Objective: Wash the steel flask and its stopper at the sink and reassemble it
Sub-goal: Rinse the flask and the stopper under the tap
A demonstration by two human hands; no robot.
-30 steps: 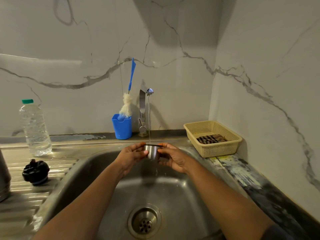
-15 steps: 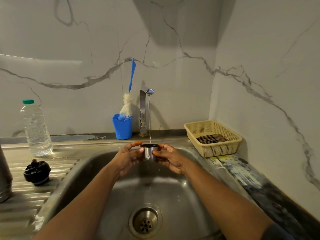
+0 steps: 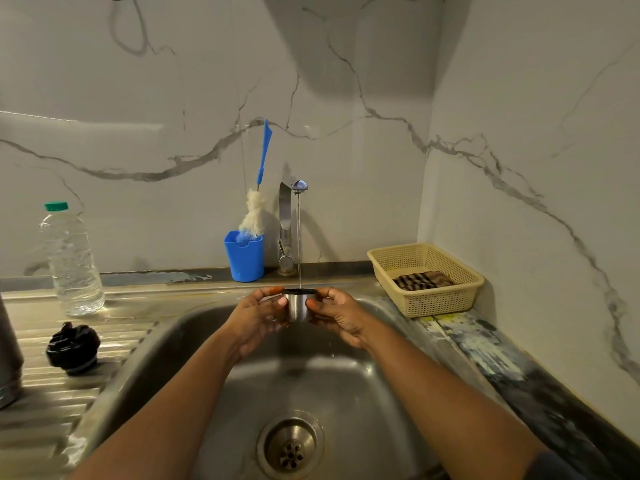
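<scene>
A small round steel cup with a black rim (image 3: 298, 306) is held upright over the stainless-steel sink (image 3: 311, 386), near its back edge, under a thin stream of water from the chrome tap (image 3: 286, 223). It is gripped from both sides, the left hand (image 3: 258, 318) and right hand (image 3: 341, 315) being curled round its wall. The black ribbed stopper (image 3: 73, 348) lies on the ribbed steel tabletop (image 3: 41, 410) near its left edge, beside the grey steel flask (image 3: 8, 358), which is cut off by the frame.

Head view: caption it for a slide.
Under the running tap, left hand and right hand hold a steel cup over the sink; black stopper lies on the drainboard.
</scene>
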